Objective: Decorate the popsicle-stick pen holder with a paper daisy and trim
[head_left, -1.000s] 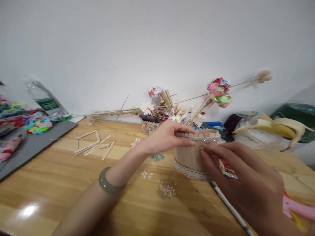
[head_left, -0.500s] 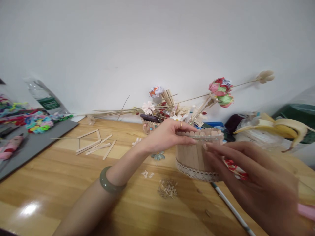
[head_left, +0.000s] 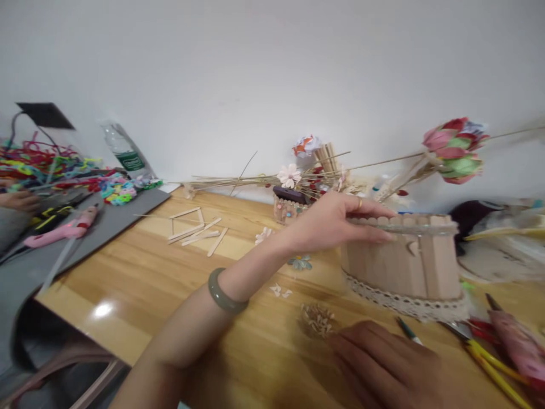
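Note:
My left hand (head_left: 336, 224), with a ring and a green bangle, is closed on the upper rim of a basket (head_left: 378, 258) made of flat wooden craft sticks. Its thumb presses the outer face. White lace (head_left: 400, 303) runs round the basket's base, and one small pale petal-shaped piece (head_left: 412, 246) sits on the stick wall. Low in front, my right hand (head_left: 378, 360) reaches down beside a small pile of pale seed-like pieces (head_left: 317, 320). Its fingers are blurred and partly hidden, so whether they pinch anything cannot be seen.
Loose craft sticks (head_left: 198, 230) lie left of centre. Dried flowers (head_left: 289, 176) and paper flowers (head_left: 457, 147) lean at the back. A glue gun (head_left: 517, 341) and yellow-handled scissors (head_left: 494, 363) lie at right; another pink glue gun (head_left: 63, 230) and a person's hand (head_left: 19, 201) are at left.
My right hand has left the basket's wall and dropped to the pile, uncovering the small petal-shaped piece on the sticks. The left hand keeps its hold. The view has turned left.

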A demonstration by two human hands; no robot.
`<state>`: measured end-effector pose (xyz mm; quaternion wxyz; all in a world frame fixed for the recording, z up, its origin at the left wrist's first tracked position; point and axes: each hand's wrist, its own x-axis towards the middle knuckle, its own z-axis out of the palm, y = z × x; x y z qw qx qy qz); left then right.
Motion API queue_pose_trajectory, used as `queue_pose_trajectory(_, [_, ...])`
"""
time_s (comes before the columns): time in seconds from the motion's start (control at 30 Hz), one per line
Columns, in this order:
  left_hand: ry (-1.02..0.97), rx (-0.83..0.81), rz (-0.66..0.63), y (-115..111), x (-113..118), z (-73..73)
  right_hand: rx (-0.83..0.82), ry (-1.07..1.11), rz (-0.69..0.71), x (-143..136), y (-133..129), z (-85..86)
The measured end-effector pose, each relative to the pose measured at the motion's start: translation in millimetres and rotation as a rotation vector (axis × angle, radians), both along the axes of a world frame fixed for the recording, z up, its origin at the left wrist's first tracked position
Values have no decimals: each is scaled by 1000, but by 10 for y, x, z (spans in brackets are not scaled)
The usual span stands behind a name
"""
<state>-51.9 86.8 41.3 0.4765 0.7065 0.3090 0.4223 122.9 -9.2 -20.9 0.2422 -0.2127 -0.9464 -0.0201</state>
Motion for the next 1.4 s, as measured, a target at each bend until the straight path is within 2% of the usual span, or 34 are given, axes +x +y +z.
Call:
queue_pose_trajectory(0.1, [-12, -9, -2, -2, -2, 15, -247, -57, -58, -163, 112, -154])
queue_pose_trajectory(0.17, [-33, -11, -14, 4, -4, 11, -380, -65, -133, -256, 197, -188])
queue_pose_trajectory(0.23, [-58, -1, -26, 15, -8, 3, -446, -82, -172, -367, 264, -179])
queue_pose_trajectory(0.43, [-22, -3, 0, 15, -21, 34, -486, -154, -166, -694, 371, -192])
queue_pose_trajectory(0.6, [-24, 24, 21, -12, -24, 64, -496, -195, -153, -791, 416, -292])
queue_pose_trajectory(0.8, [-56, 87, -32, -1, -41, 35, -446, -207, -141, -799, 437, -361])
queue_pose_trajectory(0.93, [-64, 62, -28, 25, -39, 18, -385, -227, -135, -769, 428, -378])
queue_pose_trajectory(1.1, [-82, 71, -36, 52, -29, -12, -203, -302, -125, -755, 429, -454])
queue_pose_trajectory(1.23, [-129, 2, -55, 49, -17, -36, -34, -301, -108, -745, 410, -506])
queue_pose_trajectory(1.33, [-142, -78, -43, 37, -2, -50, 60, -225, -65, -709, 310, -451])
queue_pose_trajectory(1.4, [-147, -117, -43, 28, 8, -60, 101, -146, 2, -646, 176, -355])
